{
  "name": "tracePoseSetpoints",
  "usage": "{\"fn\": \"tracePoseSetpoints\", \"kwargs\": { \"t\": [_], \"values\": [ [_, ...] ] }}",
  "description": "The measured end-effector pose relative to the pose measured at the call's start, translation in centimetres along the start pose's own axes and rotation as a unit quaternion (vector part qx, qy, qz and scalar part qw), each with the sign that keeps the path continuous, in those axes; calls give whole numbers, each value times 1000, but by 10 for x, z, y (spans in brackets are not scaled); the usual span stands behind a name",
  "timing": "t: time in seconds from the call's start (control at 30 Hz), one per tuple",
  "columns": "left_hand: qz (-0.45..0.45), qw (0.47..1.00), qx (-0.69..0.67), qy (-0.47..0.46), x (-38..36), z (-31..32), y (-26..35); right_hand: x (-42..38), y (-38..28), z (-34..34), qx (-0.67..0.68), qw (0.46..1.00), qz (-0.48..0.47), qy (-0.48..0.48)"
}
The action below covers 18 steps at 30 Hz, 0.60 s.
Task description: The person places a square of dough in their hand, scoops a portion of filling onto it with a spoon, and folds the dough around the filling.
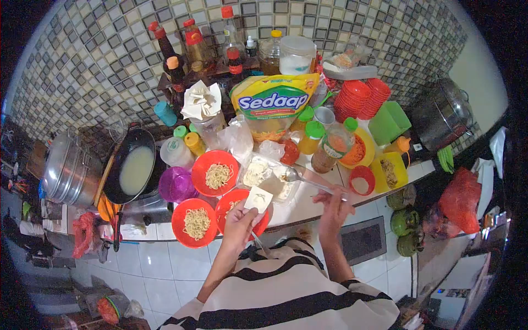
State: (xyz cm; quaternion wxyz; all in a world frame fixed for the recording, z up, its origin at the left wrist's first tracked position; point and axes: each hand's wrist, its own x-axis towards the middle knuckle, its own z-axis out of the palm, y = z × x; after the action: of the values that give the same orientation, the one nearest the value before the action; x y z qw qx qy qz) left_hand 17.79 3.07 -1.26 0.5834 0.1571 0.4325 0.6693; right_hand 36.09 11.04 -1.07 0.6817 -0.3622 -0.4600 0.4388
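Observation:
My left hand (237,224) pinches a pale square wrapper (258,199), like a dumpling skin, with a small greyish mark on its face. My right hand (333,213), slightly blurred, has its fingers around the handle of a metal spoon (316,183). The spoon's bowl lies over a clear plastic container (245,183) with a pale, creamy mass (256,172) in it. Under my left hand, a red bowl (263,221) of noodles is partly covered. A thin metal utensil handle (258,242) sticks out toward my body there.
Two more red bowls of noodles (219,176) (197,220) stand at the left, beside a purple bowl (177,184). A wok (135,165) holds cloudy liquid. Behind are a Sedaap pouch (278,102) and seasoning bottles (316,137). A small red cup (362,180) sits near the counter's right edge.

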Motion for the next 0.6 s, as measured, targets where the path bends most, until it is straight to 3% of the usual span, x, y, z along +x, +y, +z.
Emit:
{"fn": "tracePoseSetpoints", "kwargs": {
  "t": [0.07,0.2,0.27,0.37,0.5,0.57,0.6],
  "values": [
    [-4,1000,-23,5,-3,3,4,-1,24,-2,0,986,163,27],
    [-26,997,-73,24,-9,9,14,-12,57,-8,18,976,210,-54],
    [-28,996,-87,22,-9,5,14,-16,62,-11,-45,954,277,-105],
    [-32,995,-94,29,-8,0,9,-20,61,-21,-96,937,306,-142],
    [-39,992,-106,50,-7,4,9,-28,61,-28,-135,934,301,-140],
    [-42,993,-102,48,-8,5,9,-33,48,-21,-328,934,103,-96],
    [-45,993,-99,46,-8,6,9,-33,40,-18,-329,934,103,-94]
  ]
}}
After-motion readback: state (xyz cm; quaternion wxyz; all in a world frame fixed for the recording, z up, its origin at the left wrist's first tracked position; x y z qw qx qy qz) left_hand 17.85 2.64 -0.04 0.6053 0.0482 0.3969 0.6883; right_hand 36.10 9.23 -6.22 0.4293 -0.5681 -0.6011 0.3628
